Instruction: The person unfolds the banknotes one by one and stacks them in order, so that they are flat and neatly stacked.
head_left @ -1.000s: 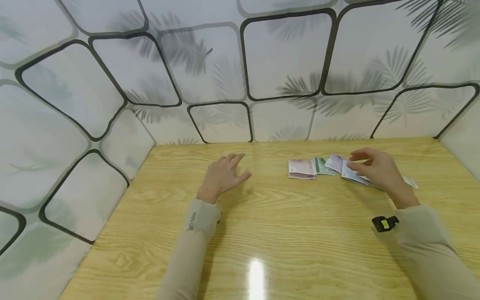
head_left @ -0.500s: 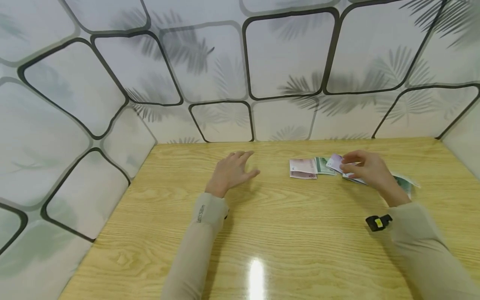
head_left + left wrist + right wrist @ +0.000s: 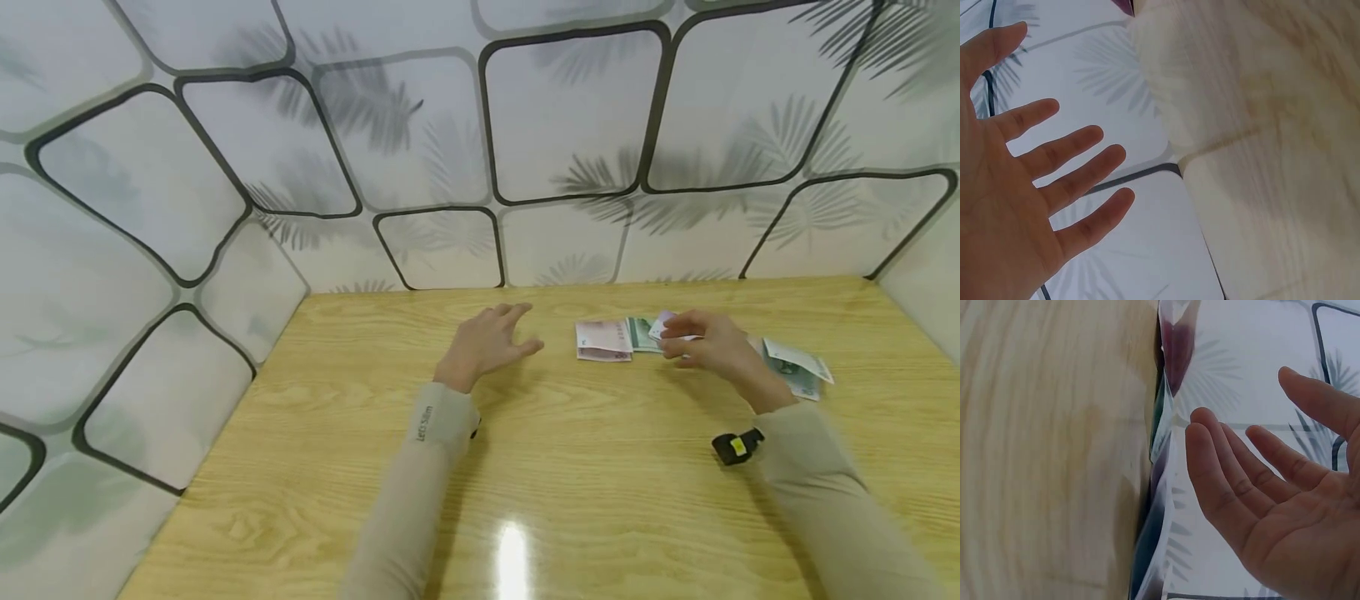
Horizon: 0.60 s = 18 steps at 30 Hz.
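Several folded banknotes lie in a row on the wooden table: a pinkish-red banknote [image 3: 603,340], a green banknote [image 3: 642,335], a purple banknote [image 3: 660,325] and, at the right end, another green banknote [image 3: 795,367]. My right hand [image 3: 712,348] is above the row and hides the notes in its middle. In the right wrist view its fingers [image 3: 1210,478] are extended and hold nothing, with a blue-looking banknote [image 3: 1150,544] nearby. Left of the pinkish-red note hovers my left hand [image 3: 489,343]; its fingers [image 3: 1072,150] are spread and hold nothing in the left wrist view.
The wooden table [image 3: 300,467] meets a patterned back wall [image 3: 566,242] just behind the notes. Another wall stands on the left, and one on the right. A bright reflection shows on the tabletop near the front.
My left hand has shifted right, closer to the pinkish-red banknote. My right hand has moved left along the row, uncovering the green banknote at the right end and covering more of the purple one.
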Tool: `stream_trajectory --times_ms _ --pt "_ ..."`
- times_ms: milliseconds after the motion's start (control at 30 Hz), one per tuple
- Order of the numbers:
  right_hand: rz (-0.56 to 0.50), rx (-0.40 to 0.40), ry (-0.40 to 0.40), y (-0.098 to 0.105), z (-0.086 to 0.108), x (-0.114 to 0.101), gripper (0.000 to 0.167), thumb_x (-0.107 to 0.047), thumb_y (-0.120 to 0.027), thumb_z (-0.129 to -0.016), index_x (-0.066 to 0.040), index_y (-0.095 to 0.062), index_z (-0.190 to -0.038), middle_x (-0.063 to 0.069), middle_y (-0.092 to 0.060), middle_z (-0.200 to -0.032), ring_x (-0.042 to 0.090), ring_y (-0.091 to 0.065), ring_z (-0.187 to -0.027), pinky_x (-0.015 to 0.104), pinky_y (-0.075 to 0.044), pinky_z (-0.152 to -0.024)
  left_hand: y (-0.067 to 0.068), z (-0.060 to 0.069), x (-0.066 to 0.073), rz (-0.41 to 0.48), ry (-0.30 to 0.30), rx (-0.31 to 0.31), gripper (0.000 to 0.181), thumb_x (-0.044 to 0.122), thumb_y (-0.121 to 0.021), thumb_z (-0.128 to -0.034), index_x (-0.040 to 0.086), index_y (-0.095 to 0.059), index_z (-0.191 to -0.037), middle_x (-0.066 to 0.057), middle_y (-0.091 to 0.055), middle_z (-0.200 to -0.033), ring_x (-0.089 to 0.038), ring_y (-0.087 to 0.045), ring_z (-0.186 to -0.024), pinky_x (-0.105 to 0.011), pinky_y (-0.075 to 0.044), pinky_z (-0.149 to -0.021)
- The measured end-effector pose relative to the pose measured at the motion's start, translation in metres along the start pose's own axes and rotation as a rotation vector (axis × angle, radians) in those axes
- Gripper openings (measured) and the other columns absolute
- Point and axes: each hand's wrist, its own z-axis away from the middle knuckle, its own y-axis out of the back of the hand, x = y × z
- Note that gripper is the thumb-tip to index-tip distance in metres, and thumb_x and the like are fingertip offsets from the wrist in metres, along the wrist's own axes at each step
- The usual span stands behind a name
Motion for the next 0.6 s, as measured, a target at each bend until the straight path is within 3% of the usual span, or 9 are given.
stream_trajectory --times_ms 333,600 --pt "-0.026 -0.078 -0.012 -0.013 -0.007 -0.001 0.056 -0.008 -0.059 -0.103 0.023 -0.033 -0.142 0.042 -0.045 -0.136 0.032 -0.069 -0.103 0.037 -0.061 -0.083 -0.008 -0.012 0.014 0.045 -0.027 -0.030 0.069 0.054 -0.055 -0.1002 0.018 -0.040 -0.157 -0.013 -0.048 -0.152 -0.034 -0.052 -0.133 -0.054 -0.054 -0.096" --pt "-0.047 -0.114 -0.021 -0.017 -0.011 -0.003 0.057 -0.013 -0.059 -0.104 0.021 -0.034 -0.142 0.043 -0.043 -0.138 0.031 -0.069 -0.103 0.038 -0.061 -0.084 -0.011 -0.025 0.022 0.050 -0.041 -0.069 0.070 0.056 -0.053 -0.1007 0.019 -0.037 -0.158 -0.012 -0.047 -0.154 -0.032 -0.051 -0.134 -0.053 -0.053 -0.098"
